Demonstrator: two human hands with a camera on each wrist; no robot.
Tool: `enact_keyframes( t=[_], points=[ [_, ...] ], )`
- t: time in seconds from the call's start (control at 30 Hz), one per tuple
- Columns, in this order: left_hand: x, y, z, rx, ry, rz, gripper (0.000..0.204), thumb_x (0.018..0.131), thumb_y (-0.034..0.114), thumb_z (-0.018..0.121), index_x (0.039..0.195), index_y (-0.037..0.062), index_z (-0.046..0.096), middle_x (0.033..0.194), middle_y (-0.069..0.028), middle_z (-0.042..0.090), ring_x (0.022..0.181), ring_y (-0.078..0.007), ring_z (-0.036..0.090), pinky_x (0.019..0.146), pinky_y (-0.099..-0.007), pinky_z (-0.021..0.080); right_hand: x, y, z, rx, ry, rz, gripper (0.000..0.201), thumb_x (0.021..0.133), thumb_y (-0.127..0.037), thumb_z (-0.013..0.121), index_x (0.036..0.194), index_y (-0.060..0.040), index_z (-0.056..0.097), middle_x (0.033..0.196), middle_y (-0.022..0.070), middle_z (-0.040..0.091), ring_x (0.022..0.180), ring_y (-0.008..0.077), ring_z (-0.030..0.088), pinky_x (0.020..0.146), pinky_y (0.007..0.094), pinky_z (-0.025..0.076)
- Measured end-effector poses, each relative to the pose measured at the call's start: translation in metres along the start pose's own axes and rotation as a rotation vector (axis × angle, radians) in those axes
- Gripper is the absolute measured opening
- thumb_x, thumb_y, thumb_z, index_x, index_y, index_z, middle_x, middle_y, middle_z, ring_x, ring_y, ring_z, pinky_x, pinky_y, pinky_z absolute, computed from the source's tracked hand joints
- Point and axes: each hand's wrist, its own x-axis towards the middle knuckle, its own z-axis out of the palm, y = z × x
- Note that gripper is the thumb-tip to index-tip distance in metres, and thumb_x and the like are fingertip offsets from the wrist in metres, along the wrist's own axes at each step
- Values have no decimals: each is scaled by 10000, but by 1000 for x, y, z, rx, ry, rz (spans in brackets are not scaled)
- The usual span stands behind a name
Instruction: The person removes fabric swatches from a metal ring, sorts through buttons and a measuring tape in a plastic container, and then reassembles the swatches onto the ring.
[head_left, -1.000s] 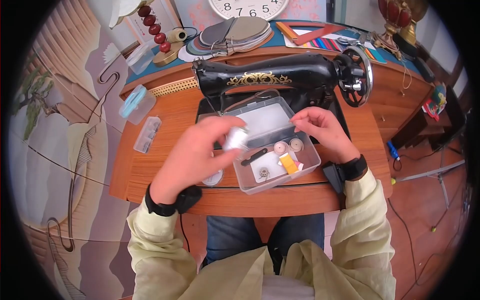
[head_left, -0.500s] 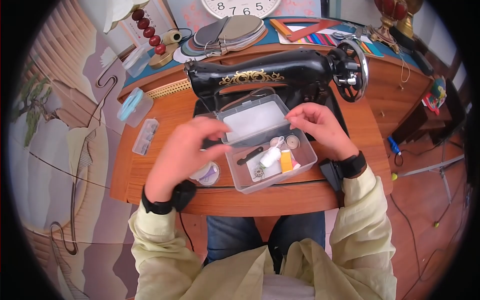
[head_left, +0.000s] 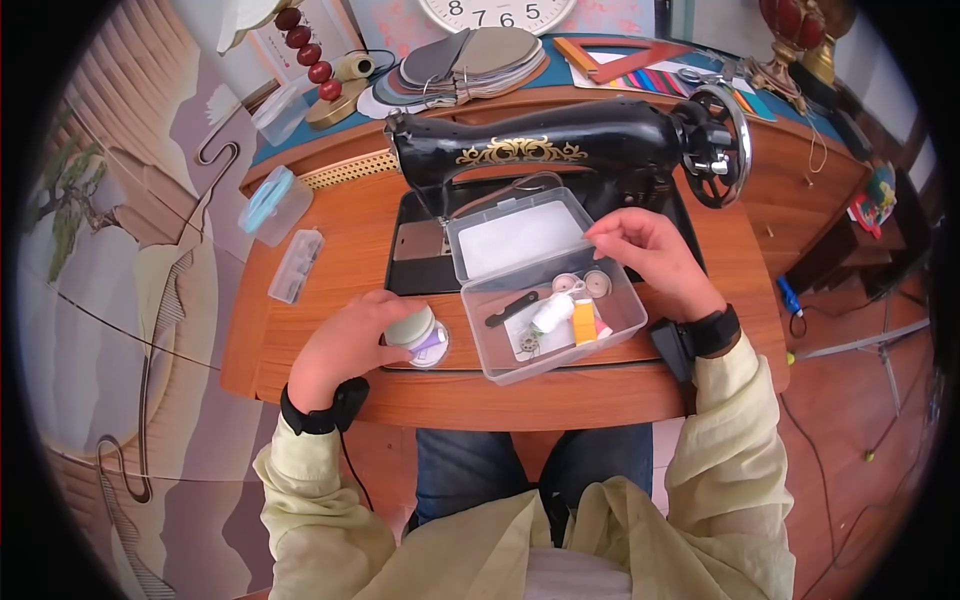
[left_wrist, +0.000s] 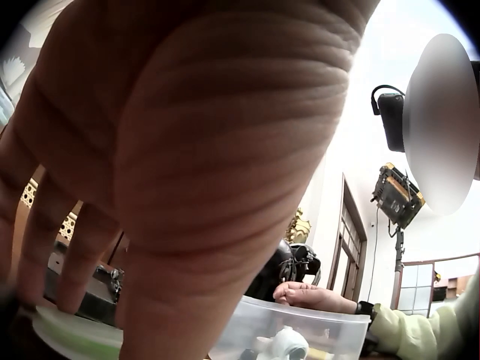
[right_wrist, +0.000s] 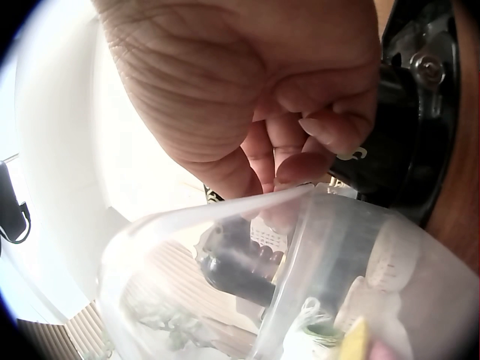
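Note:
My left hand has its thumb and fingers around a round pale green-and-white piece. It overlaps a small clear round tub with a purple thread spool in it. The hand's palm fills much of the left wrist view. With curled fingertips, my right hand pinches the corner of the raised lid of a clear plastic box. Inside lie a white thread spool, a yellow spool, a metal bobbin, a dark flat tool and two pale rolls.
A black sewing machine stands behind the box. On the table's left are a clear long case and a blue-lidded tub. Fabric swatches and a wooden triangle lie on the shelf behind.
The white thread spool has gone from my left hand into the box. That hand has moved left and down to the round tub. My right hand has stayed at the lid.

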Motion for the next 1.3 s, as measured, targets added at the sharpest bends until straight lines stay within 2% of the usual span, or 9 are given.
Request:
enact_keyframes(
  t=[0.33, 0.53, 0.63, 0.77, 0.9, 1.07, 1.17, 1.27, 1.3],
  points=[
    [-7, 9, -4, -33, 78, 104, 397, 824, 26, 603, 1217, 81, 595, 1096, -169, 635, 992, -368, 587, 850, -408, 487, 1, 2, -3, 4, -25, 38, 157, 921, -118, 636, 1047, -27, 659, 933, -8, 650, 863, 62, 588, 803, 219, 474],
    [1, -11, -5, 30, 411, -49, 261, 895, 46, 552, 1154, 29, 584, 994, -172, 659, 876, -379, 619, 773, -393, 493, 1, 3, -3, 5, -23, 25, 158, 921, -123, 635, 1039, -21, 660, 919, -9, 650, 853, 59, 592, 785, 214, 475],
    [1, -12, -6, -259, 542, 37, 193, 937, 72, 552, 1116, 6, 586, 909, -104, 678, 825, -246, 648, 729, -340, 489, 0, 1, -1, 10, -11, 0, 161, 914, -124, 639, 1027, -12, 663, 896, -3, 660, 834, 55, 602, 752, 209, 481],
    [-22, 18, -26, -743, 382, 14, 171, 963, 85, 559, 1106, -1, 598, 911, 13, 639, 847, -41, 594, 698, -235, 478, 0, 2, -1, 5, -10, -15, 163, 914, -127, 640, 1027, -12, 663, 895, -2, 660, 825, 51, 596, 741, 208, 477],
    [-4, 44, -21, -711, 422, 109, 215, 924, 73, 619, 1125, 2, 597, 899, -29, 647, 763, -74, 609, 624, -253, 497, -1, -5, 3, -29, 33, -49, 167, 906, -124, 649, 1030, -12, 663, 891, -6, 658, 810, 42, 581, 733, 204, 468],
    [51, 86, 2, -267, 549, 360, 262, 872, 135, 657, 1100, 24, 595, 882, -164, 635, 767, -294, 644, 663, -349, 516, -13, -24, 12, 136, -178, -109, 190, 866, -111, 698, 1025, -10, 668, 892, -6, 647, 807, 47, 567, 729, 207, 452],
    [71, 114, 12, -165, 602, 461, 197, 880, 126, 657, 1031, 7, 616, 859, -140, 627, 757, -252, 645, 658, -315, 510, -15, -25, 11, 20, -241, -160, 196, 849, -108, 719, 1007, -3, 670, 887, -1, 636, 811, 50, 561, 717, 215, 443],
    [74, 128, 12, -187, 553, 456, 175, 884, 182, 622, 995, 52, 584, 865, -159, 626, 803, -365, 619, 681, -443, 503, -16, -22, 10, 1, -178, -133, 180, 858, -120, 715, 983, 1, 669, 893, -1, 634, 821, 48, 555, 708, 225, 443],
    [71, 128, 8, -187, 525, 390, 244, 846, 214, 675, 1015, 61, 586, 859, -142, 628, 789, -347, 626, 656, -414, 505, -15, -20, 9, 15, -138, -129, 180, 862, -124, 712, 985, 0, 668, 900, -1, 638, 826, 48, 557, 713, 226, 447]
  ],
)
